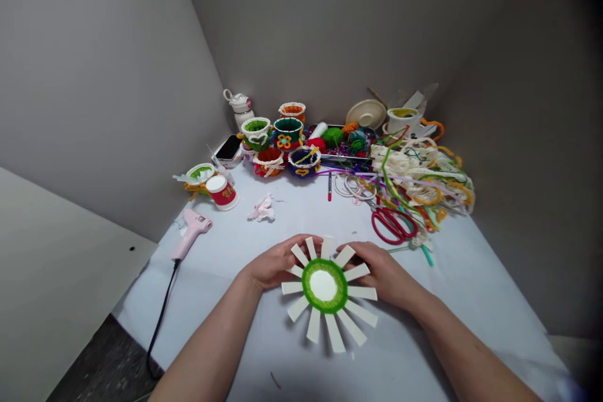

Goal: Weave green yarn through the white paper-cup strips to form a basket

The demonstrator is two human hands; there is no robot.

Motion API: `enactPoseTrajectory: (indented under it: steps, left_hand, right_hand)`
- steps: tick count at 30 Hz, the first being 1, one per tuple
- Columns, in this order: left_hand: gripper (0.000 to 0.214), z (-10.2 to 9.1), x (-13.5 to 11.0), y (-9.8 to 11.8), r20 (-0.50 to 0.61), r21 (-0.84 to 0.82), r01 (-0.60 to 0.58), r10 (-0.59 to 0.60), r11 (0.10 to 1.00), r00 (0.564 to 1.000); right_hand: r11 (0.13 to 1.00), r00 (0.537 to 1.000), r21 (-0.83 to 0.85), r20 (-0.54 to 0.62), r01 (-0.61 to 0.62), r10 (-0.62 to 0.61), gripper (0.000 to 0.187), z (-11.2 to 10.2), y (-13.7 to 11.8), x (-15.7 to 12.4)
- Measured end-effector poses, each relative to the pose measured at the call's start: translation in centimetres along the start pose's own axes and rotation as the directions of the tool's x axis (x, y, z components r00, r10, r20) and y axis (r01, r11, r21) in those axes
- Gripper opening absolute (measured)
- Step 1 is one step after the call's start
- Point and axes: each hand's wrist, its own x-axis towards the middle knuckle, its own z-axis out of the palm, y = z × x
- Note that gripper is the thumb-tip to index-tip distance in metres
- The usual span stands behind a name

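A paper cup cut into splayed white strips point(335, 333) is held up above the table near its front. Bands of light and dark green yarn point(308, 301) ring its round white base. My left hand point(273, 262) grips the strips at the far left, its fingers partly behind them. On the far right side, my right hand point(380, 270) holds the strips too, with its fingertips partly hidden by the paper.
A pink glue gun point(192, 232) with a black cord lies left, behind it a red-and-white cup point(222, 193). Decorated yarn baskets point(288, 133) stand at the back. Red-handled scissors point(394, 226), a marker point(330, 187) and a yarn heap point(419, 169) lie right. Crumpled tissue point(262, 208) sits mid-table.
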Motion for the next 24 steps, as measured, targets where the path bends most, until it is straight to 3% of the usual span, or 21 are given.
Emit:
enactPoseTrajectory:
  steps: [9, 14, 24]
  left_hand:
    - [0.067, -0.1, 0.0, 0.6, -0.113, 0.091, 0.08, -0.069, 0.993, 0.991]
    - [0.067, 0.1, 0.0, 1.0, -0.131, 0.122, 0.099, -0.083, 0.988, 0.988]
    - [0.064, 0.1, 0.0, 0.8, -0.153, 0.112, 0.092, -0.074, 0.989, 0.985]
  right_hand:
    - [0.999, 0.997, -0.006, -0.052, 0.054, -0.054, 0.019, 0.4, 0.3, 0.1]
    - [0.993, 0.992, 0.015, -0.04, 0.119, -0.119, 0.02, 0.4, 0.2, 0.2]
    - [0.99, 0.99, -0.063, -0.049, 0.126, -0.129, 0.014, 0.5, 0.6, 0.2]
